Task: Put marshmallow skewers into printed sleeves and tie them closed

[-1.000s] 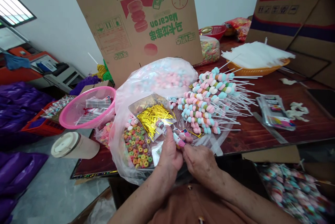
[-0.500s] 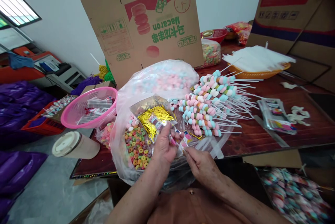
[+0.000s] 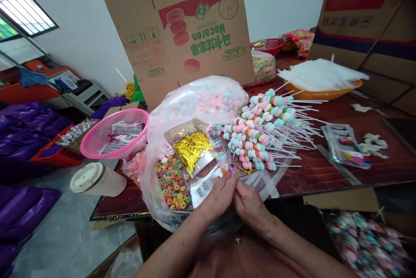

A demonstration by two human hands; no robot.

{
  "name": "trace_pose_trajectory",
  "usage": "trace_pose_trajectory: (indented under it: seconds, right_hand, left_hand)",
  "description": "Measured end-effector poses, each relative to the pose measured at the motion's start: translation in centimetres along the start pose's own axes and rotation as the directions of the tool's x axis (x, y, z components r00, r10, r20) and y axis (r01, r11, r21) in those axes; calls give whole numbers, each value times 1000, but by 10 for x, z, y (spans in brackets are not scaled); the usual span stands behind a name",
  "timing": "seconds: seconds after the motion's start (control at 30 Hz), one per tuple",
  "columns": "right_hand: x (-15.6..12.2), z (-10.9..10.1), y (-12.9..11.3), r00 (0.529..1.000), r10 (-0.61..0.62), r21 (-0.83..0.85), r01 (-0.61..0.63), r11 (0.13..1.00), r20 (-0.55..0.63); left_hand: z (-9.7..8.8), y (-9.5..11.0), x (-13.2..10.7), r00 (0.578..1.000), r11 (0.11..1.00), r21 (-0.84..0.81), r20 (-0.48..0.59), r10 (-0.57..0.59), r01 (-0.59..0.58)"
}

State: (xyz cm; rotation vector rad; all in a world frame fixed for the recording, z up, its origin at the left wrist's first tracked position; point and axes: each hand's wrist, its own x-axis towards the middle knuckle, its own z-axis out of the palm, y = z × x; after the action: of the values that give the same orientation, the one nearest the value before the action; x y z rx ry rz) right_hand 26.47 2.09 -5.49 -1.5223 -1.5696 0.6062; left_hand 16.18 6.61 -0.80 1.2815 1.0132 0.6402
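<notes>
My left hand (image 3: 223,192) and my right hand (image 3: 251,205) meet at the front of the table, fingers closed together. Between them they pinch the gathered end of a clear printed candy bag (image 3: 218,145), which slants up and away. A pink and pale skewer of sweets seems to be inside it; the fingertips hide its lower end. Just beyond lies an open box of gold twist ties (image 3: 192,147). Colourful ring candies (image 3: 173,182) fill the plastic sack to the left. Marshmallow skewers (image 3: 260,132) are piled on the right, white sticks pointing right.
A pink basket (image 3: 89,152) of wrappers and a lidded cup (image 3: 97,180) stand left. A cardboard box (image 3: 195,31) rises behind. An orange basket (image 3: 328,95) of white sticks and a stack of flat bags (image 3: 346,145) lie right. Wrapped skewers (image 3: 364,239) sit below, right.
My hands have come together at the bag's end. The bag now stands out slanting upward, and my left hand no longer covers the gold ties. The view has shifted slightly.
</notes>
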Motion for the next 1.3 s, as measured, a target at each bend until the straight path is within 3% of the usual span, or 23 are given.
trace_pose_trajectory:
  seconds: [0.07,0.1,0.13,0.17,0.23,0.3,0.37,0.43,0.53,0.63,0.73,0.8,0.87,0.97,1.07,1.13,1.17,1.23,1.3]
  right_hand:
    - [4,-15,4,1000,6,0,-6,1000,-1]
    - [5,-23,5,1000,2,-15,-2,1000,17]
    - [6,-31,6,999,-10,-32,12,999,50]
    - [7,-38,6,995,-32,-42,36,998,91]
    - [8,-50,5,982,-83,-37,91,995,171]
    - [9,-59,2,965,-132,-21,140,990,227]
    - [12,-66,1,948,-177,-18,188,982,264]
    - [18,-72,2,928,-211,-35,233,972,307]
    - [34,-79,4,912,-219,-113,272,956,346]
    - [50,-75,2,936,-180,-109,221,969,303]
    - [54,-56,-3,984,-50,102,33,994,173]
    - [48,-37,-6,978,21,248,-74,966,209]
    - [39,-19,-8,964,22,300,-104,948,264]
    - [32,-5,-13,979,-71,168,38,985,192]
    - [33,-11,-21,968,-240,-108,247,963,70]
    - [35,-21,-26,915,-403,-297,391,871,24]
    - [35,-26,-27,864,-500,-376,485,790,62]
    - [30,-32,-28,721,-644,-446,679,583,256]
    - [21,-33,-25,604,-668,-429,791,436,435]
  left_hand:
    - [-21,19,-12,986,957,257,125,106,-136]
    - [-34,30,-16,977,906,366,104,189,-214]
    - [-46,42,-17,945,840,469,-32,325,-272]
    - [-57,53,-16,883,778,558,-159,442,-289]
    - [-75,66,-8,835,696,646,-159,526,-315]
    - [-84,66,2,894,707,627,-36,447,-328]
    - [-84,54,10,956,792,547,58,289,-273]
    - [-78,36,11,981,875,445,85,173,-193]
    - [-63,16,6,991,959,255,80,106,-123]
    - [-48,7,-1,997,993,118,81,6,-15]
    - [-40,4,-5,996,996,53,48,-80,77]
    - [-38,2,-8,998,996,59,21,-66,64]
    - [-40,2,-10,998,991,130,51,-27,20]
    - [-46,3,-12,984,975,215,179,15,-54]
    - [-49,4,-14,968,968,249,238,-79,18]
    - [-51,1,-15,955,954,266,219,-200,138]
    - [-52,0,-16,945,944,272,215,-247,185]
    - [-55,-3,-16,919,926,307,253,-301,219]
    - [-58,-4,-17,870,900,403,372,-324,163]
